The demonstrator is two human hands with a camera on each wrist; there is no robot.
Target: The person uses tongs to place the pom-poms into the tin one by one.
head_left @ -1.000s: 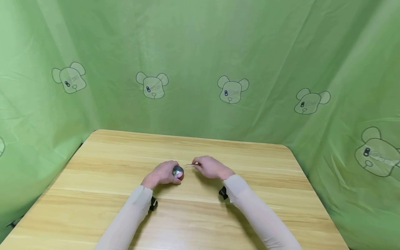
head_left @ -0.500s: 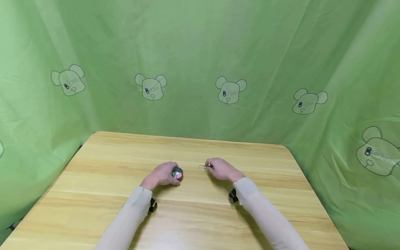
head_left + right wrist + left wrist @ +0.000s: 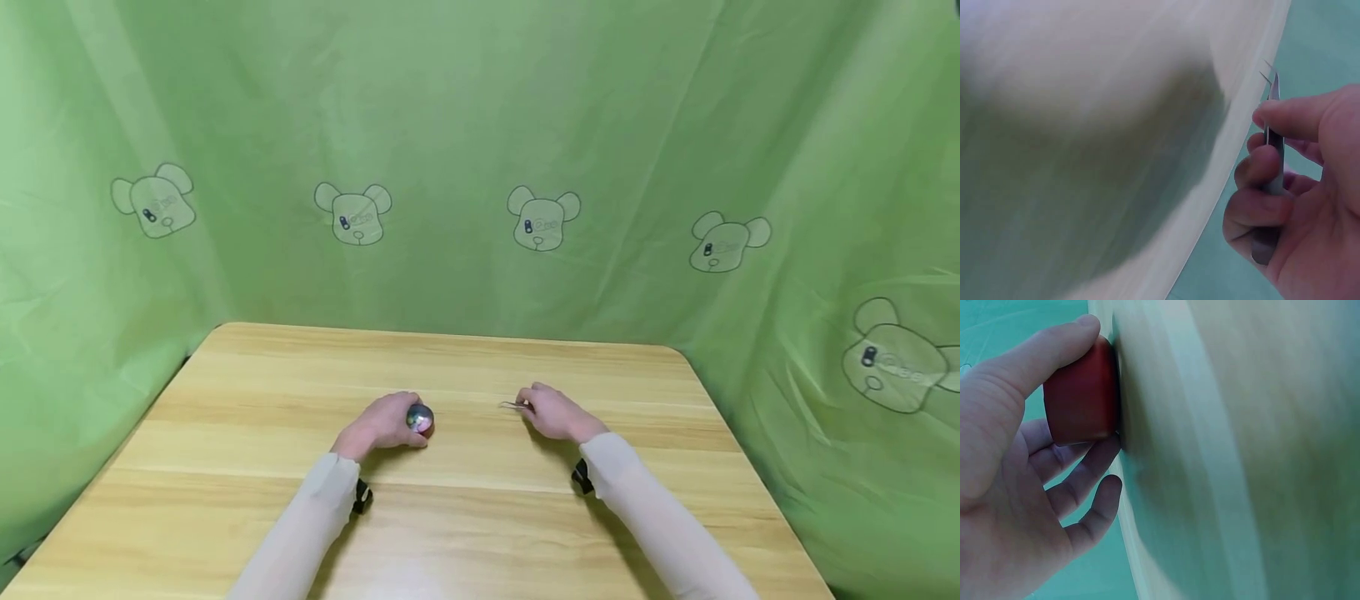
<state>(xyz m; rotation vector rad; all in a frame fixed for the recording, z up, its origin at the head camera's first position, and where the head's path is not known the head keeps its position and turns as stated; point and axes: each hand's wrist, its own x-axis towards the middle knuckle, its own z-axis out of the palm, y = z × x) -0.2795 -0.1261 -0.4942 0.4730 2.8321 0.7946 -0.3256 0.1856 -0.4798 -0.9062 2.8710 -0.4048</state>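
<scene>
A small round tin [image 3: 420,419] with red sides and a shiny, multicoloured top is at the middle of the wooden table [image 3: 450,533]. My left hand [image 3: 381,422] grips it from the left, thumb on the near side and fingers on the far side. In the left wrist view, the tin's red side [image 3: 1082,394] shows between thumb and fingers, close to the tabletop. To the right, my right hand [image 3: 557,413] holds metal tweezers [image 3: 1279,165] between thumb and curled fingers. Their fine tips are slightly apart with nothing between them, pointing left toward the tin in the head view.
Green curtains [image 3: 450,283] printed with bear heads enclose the table's back and sides. A black wrist camera [image 3: 363,497] sits below the left wrist, another black camera [image 3: 582,477] below the right one.
My right hand has moved right with the tweezers, whose tips were close to the tin a second ago. The left hand still holds the tin in nearly the same place; the head view has shifted slightly.
</scene>
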